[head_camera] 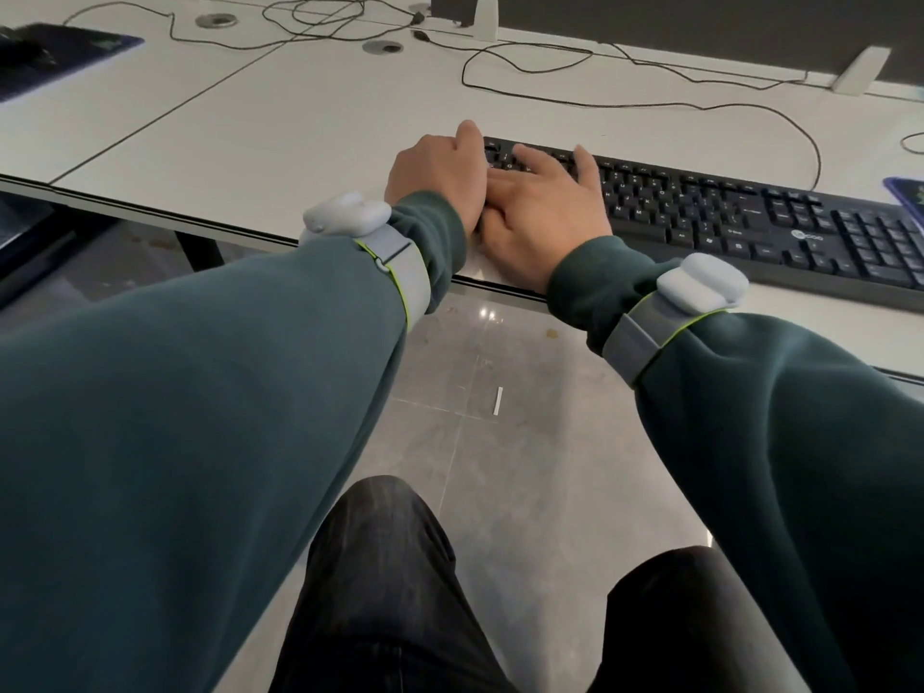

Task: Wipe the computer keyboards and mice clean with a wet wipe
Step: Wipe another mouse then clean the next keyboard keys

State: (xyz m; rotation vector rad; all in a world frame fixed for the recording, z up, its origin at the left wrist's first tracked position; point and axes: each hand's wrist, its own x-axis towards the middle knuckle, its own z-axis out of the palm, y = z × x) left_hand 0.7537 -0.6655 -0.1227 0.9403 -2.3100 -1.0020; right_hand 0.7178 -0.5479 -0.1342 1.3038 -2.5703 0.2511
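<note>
A black keyboard (725,212) lies slantwise on the white desk (280,137), close to its front edge. My left hand (435,172) grips the keyboard's left end, with the thumb up at the far corner. Right beside it, my right hand (545,202) lies flat on the leftmost keys with the fingers spread and straight. No wet wipe shows; whether one lies under my right palm I cannot tell. No mouse is clearly in view.
Black cables (525,67) loop over the desk behind the keyboard. White monitor feet (860,72) stand at the back right. A dark mouse pad (65,52) lies far left, and a purple pad corner (907,195) at the right edge. Below the desk edge are floor and my knees.
</note>
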